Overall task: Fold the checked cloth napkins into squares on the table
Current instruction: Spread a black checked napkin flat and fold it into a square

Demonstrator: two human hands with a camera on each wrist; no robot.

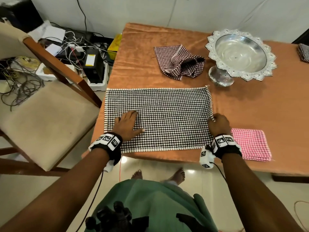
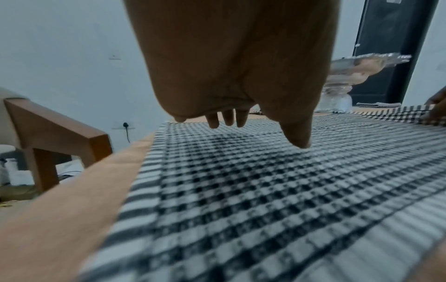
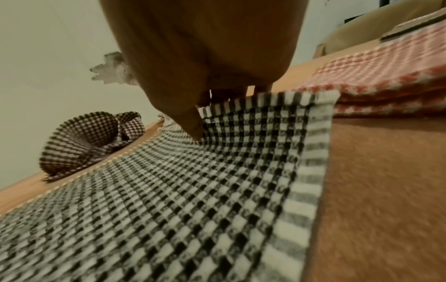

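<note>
— Where's the black-and-white napkin point(image 1: 167, 118) right now?

— I see it spread as a long rectangle at the near edge of the desk point(image 1: 242, 111), on the orange cover. My left hand point(image 1: 127, 125) lies flat on its left part, fingers straight and spread, so that grip is wide and only presses down.

— And the other side?

— My right hand point(image 1: 219, 123) is at the napkin's right edge. From the right wrist view its grip pinches that border, thumb point(image 3: 190, 122) on top, and the corner stands lifted off the desk.

— What else is on the desk?

— A folded pink napkin point(image 1: 250, 144) just beside my right wrist. A crumpled maroon napkin point(image 1: 179, 61) lies farther back, with a silver pedestal bowl point(image 1: 239, 54) to its right. A dark checked cloth point(image 1: 303, 52) shows at the far right edge; I cannot tell its shape. A wooden chair point(image 1: 46, 113) stands left of the desk.
</note>
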